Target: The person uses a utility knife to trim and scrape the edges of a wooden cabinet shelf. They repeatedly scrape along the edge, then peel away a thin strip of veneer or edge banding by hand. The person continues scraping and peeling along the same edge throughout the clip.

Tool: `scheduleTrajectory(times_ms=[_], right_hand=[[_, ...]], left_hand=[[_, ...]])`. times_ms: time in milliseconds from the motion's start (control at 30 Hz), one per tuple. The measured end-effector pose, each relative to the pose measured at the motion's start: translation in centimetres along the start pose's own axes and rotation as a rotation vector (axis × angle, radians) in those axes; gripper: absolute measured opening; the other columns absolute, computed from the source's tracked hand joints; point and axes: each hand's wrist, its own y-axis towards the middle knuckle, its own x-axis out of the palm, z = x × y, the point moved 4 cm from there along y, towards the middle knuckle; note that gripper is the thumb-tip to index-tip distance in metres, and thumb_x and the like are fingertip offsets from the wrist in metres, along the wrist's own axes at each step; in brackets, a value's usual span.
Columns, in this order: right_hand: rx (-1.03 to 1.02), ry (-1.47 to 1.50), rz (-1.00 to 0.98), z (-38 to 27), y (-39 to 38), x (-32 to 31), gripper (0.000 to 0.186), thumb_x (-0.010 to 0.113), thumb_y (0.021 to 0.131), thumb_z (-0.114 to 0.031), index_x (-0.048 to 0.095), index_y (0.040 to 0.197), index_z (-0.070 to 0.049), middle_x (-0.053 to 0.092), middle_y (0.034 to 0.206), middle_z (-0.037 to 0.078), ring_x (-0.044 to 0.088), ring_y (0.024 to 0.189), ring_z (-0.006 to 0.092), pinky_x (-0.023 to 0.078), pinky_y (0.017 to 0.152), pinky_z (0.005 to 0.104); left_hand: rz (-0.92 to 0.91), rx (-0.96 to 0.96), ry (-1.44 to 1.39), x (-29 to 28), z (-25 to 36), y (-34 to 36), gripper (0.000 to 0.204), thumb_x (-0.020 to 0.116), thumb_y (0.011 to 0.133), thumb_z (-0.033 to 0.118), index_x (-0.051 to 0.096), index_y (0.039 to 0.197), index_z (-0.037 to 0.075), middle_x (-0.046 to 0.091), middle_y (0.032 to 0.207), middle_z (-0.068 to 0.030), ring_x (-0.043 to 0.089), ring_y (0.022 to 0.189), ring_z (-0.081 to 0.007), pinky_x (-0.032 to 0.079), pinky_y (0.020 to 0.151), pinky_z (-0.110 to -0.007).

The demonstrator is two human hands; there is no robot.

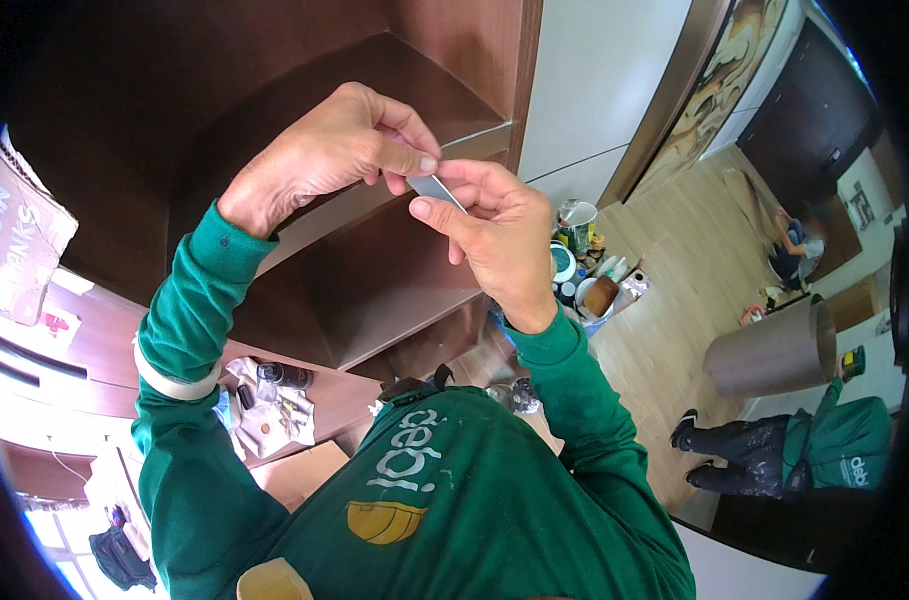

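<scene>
A: So how far along is this? Where's the flat grey strip (438, 190)?

B: Up in front of the brown shelf (375, 80), toward the right end of its front edge. Left hand (337, 145) has its grip pinched on the upper end, right hand (507, 230) has thumb and fingers closed on the lower end.

A: So what's done?

B: It's in hand at both ends, that's all I'd call done. Looks held clear of the shelf, not set down or fixed anywhere. How much is left, can't tell from this.

A: And the bucket (578, 225)?

B: On the floor (655, 290) past the cabinet's right side, among clutter. Neither hand's near it.
</scene>
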Motion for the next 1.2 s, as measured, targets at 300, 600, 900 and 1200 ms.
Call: scheduleTrajectory(times_ms=[300, 600, 900, 1200], right_hand=[[0.225, 0.13, -0.044, 1.9, 0.6, -1.3, 0.03, 0.064, 0.099, -0.028, 0.068, 0.103, 0.002, 0.069, 0.076, 0.009, 0.061, 0.055, 0.0104, 0.046, 0.05, 0.0218], [0.318, 0.178, 0.004, 2.6, 0.7, -0.9, 0.03, 0.06, 0.098, -0.025, 0.069, 0.097, 0.004, 0.066, 0.071, 0.008, 0.059, 0.052, 0.0138, 0.046, 0.051, 0.0248], [0.339, 0.222, 0.099, 2.8, 0.2, -0.9, 0.028, 0.06, 0.097, -0.022, 0.07, 0.091, 0.003, 0.062, 0.064, 0.005, 0.055, 0.048, 0.012, 0.041, 0.046, 0.0239], [0.348, 0.188, 0.128, 2.5, 0.4, -1.3, 0.028, 0.059, 0.097, -0.023, 0.07, 0.089, 0.002, 0.062, 0.064, 0.004, 0.056, 0.048, 0.0108, 0.04, 0.046, 0.0235]], left_hand=[[0.025, 0.057, 0.105, -2.3, 0.7, 2.9, 0.033, 0.076, 0.077, 0.003, 0.069, 0.108, -0.005, 0.072, 0.079, -0.0068, 0.064, 0.066, -0.0108, 0.047, 0.061, -0.024], [-0.03, -0.021, 0.101, -2.8, -1.1, 4.3, 0.044, 0.08, 0.07, 0.011, 0.066, 0.107, -0.009, 0.07, 0.073, -0.0058, 0.063, 0.062, -0.0117, 0.043, 0.054, -0.024], [-0.002, -0.099, 0.185, -2.4, -0.7, 5.2, 0.037, 0.084, 0.067, 0.016, 0.069, 0.094, -0.004, 0.068, 0.069, -0.0064, 0.062, 0.059, -0.0114, 0.041, 0.051, -0.024], [-0.042, -0.105, 0.223, -2.6, -0.8, 5.5, 0.033, 0.085, 0.068, 0.02, 0.07, 0.088, -0.001, 0.069, 0.07, -0.0067, 0.063, 0.059, -0.0114, 0.045, 0.052, -0.023]])
